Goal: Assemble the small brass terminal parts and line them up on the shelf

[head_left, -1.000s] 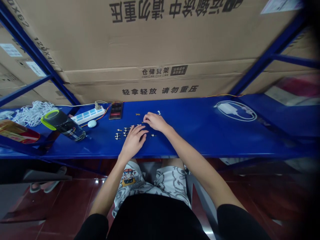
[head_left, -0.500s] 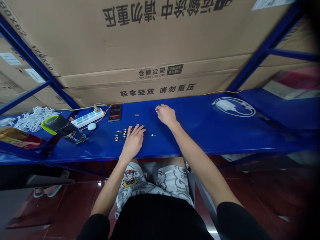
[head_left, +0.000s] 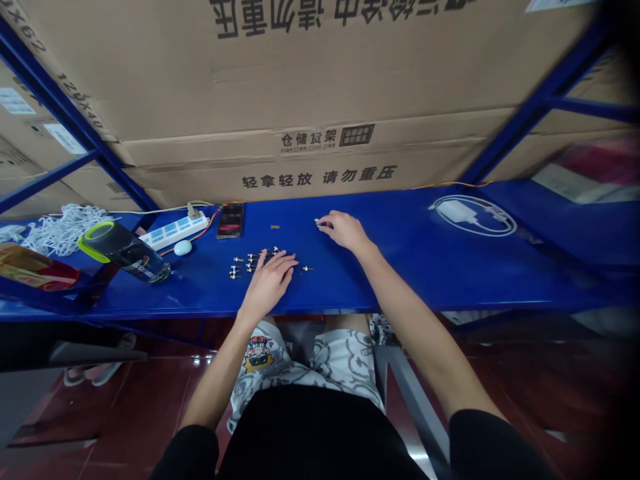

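Observation:
My right hand (head_left: pixel 346 231) is closed in a pinch above the blue tabletop. At its fingertips shows a small white piece (head_left: pixel 317 221), too tiny to identify. My left hand (head_left: pixel 271 275) lies with its fingers spread over a group of small white-collared pins, hiding some of them. Several of these white-and-dark pins (head_left: pixel 235 271) sit in short rows to the left of its fingers. A single pin (head_left: pixel 307 269) rests to the right of my left hand. Farther back is a little brownish strip (head_left: pixel 275 227), apart from both hands.
A phone (head_left: pixel 231 221), a white power strip (head_left: pixel 173 231) and a white oval object (head_left: pixel 183 248) stand left of the pins. A dark bottle (head_left: pixel 133 255) tilts beside white cords (head_left: pixel 67 230). A charger with coiled cable (head_left: pixel 457 211) lies right. A cardboard panel (head_left: pixel 320 80) rises behind.
My right hand has moved slightly right, and the white piece at its fingertips shows more clearly. My left hand stays nearly in place, its fingers shifted a little to the right.

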`<act>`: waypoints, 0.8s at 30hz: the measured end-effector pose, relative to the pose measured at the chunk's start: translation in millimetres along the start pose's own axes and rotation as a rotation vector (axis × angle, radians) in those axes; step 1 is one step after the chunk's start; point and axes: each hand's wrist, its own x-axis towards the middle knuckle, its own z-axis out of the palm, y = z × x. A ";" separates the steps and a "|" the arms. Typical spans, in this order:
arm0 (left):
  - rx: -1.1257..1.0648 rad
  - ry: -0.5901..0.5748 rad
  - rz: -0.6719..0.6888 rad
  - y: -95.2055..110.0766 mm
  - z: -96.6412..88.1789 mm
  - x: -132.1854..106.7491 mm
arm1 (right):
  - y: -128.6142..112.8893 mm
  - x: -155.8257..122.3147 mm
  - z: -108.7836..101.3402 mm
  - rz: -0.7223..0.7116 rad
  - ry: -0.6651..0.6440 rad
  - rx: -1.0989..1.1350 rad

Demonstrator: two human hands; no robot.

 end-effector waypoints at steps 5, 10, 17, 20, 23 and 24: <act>-0.022 0.045 0.050 -1.2 0.0 -0.1 | -7.8 -0.4 0.2 0.009 -0.005 0.034; -0.009 0.111 0.017 -0.9 -1.3 0.6 | -8.4 -1.5 1.0 0.009 -0.021 0.068; 0.038 0.142 -0.081 -0.4 -2.3 1.0 | -8.5 -1.0 1.5 0.032 -0.029 0.073; 0.032 0.138 -0.080 -0.4 -2.6 1.5 | -11.1 -1.2 1.6 0.002 -0.019 0.077; 0.015 0.124 -0.075 -0.1 -3.5 2.6 | -17.9 -2.6 1.3 -0.070 -0.014 0.215; 0.005 0.122 -0.073 0.0 -3.9 3.0 | -21.2 -3.4 0.9 -0.105 -0.025 0.296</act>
